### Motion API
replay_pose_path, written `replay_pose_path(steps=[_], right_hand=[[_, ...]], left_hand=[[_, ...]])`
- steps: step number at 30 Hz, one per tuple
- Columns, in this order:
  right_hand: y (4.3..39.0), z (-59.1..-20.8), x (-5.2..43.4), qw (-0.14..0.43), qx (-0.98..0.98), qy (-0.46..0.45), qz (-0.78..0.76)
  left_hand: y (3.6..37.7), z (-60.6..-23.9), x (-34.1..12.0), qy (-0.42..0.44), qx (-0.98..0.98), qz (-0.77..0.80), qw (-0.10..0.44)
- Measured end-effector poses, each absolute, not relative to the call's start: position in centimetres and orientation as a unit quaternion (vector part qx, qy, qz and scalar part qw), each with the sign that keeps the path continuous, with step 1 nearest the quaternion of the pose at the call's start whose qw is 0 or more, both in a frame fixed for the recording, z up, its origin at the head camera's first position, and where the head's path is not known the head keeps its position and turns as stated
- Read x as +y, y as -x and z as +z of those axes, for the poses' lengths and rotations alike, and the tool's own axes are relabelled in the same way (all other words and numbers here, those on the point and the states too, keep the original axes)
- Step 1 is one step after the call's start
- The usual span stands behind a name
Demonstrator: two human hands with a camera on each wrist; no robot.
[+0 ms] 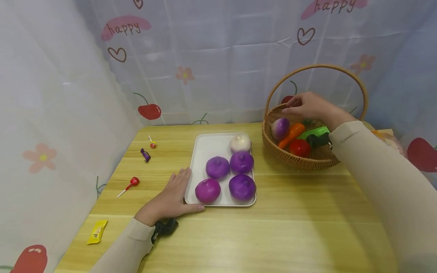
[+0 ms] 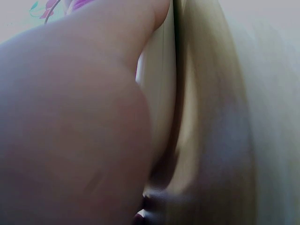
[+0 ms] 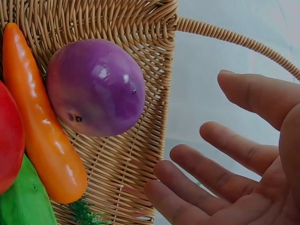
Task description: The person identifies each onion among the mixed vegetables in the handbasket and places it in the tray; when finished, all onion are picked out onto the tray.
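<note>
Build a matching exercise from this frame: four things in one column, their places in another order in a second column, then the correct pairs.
Things:
1. carrot
2. white onion
3. yellow packet
4. left hand

Places:
A. on the table near its left front corner
B. at the far end of the tray
C. in the basket
D. against the tray's left edge

Pairs: 1-C, 2-B, 3-A, 4-D

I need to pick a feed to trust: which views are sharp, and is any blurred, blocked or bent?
Head view: sharp and evenly lit, wide-angle bending at the edges, soft shadows under the tray and basket. Left wrist view: out of focus, almost filled by the left hand against the tray's rim. Right wrist view: crisp, glare spots on the purple onion and carrot; right hand open.
</note>
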State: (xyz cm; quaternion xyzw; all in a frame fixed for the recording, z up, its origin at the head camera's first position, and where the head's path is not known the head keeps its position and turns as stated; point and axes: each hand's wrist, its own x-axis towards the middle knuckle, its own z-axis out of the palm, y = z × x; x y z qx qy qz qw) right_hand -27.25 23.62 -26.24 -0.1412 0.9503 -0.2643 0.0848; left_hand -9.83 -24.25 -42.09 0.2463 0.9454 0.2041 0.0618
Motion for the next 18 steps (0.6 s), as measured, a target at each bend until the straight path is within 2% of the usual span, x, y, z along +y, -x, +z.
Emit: replay_pose_path(steps=[18], right_hand=[[28.5, -26.5, 23.5, 0.094, 0.95, 0.153, -0.257]], left_hand=[[10.2, -42.4, -23.9, -0.244, 0.947, 0.199, 0.061]])
